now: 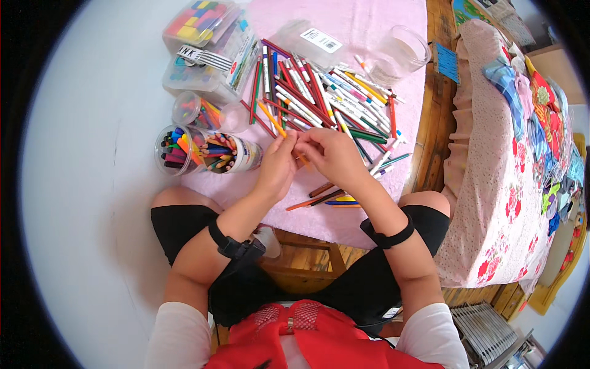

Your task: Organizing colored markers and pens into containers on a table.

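A slim orange-yellow colored pencil [272, 119] slants up and to the left out of my hands. My left hand [278, 165] grips it between thumb and fingers. Close against it, the curled fingers of my right hand [335, 155] pinch the pencil's lower part, though my fingers hide much of that spot. Just beyond my hands spreads a loose heap of white markers [353, 111] and dark red colored pencils [302, 99]. To the left of my left hand stands a round tub of colored pencils [248, 155], tips up.
Beside that tub are a clear cup of dark and orange pens [161, 161] and a smaller clear container [189, 108]. Stacked plastic boxes [195, 80] stand behind. An empty clear tub [402, 49] lies far right on the pink cloth [246, 195]. A bed [485, 227] is to the right.
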Tool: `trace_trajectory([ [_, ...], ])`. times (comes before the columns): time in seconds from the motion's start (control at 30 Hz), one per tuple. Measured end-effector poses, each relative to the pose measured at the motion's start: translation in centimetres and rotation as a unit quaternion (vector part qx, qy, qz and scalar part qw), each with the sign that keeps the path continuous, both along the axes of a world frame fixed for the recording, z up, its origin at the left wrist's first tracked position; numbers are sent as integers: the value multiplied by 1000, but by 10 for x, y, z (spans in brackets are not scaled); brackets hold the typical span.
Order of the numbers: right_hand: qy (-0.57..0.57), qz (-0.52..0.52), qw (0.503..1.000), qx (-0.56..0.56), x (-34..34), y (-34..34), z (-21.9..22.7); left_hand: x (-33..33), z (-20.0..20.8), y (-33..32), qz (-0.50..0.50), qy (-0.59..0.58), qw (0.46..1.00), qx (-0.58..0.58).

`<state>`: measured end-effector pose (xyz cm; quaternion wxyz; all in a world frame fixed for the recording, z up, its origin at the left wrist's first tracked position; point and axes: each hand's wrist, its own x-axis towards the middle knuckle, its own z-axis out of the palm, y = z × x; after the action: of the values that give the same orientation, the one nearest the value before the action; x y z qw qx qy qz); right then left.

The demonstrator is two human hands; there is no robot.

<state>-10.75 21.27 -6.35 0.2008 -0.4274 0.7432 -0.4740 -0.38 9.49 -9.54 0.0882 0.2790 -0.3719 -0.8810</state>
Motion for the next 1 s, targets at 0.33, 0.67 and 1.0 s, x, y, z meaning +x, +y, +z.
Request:
trace_trajectory([
  [0.33,330,-8,942,65,-13,-28,-34,16,5,9,40,-52,995,73],
  [0.67,307,92,947,37,-1,-52,-42,22,-4,12,133,-82,982,102],
  [1.0,314,-34,941,122,2,-56,-36,24,7,17,113,-63,984,124],
])
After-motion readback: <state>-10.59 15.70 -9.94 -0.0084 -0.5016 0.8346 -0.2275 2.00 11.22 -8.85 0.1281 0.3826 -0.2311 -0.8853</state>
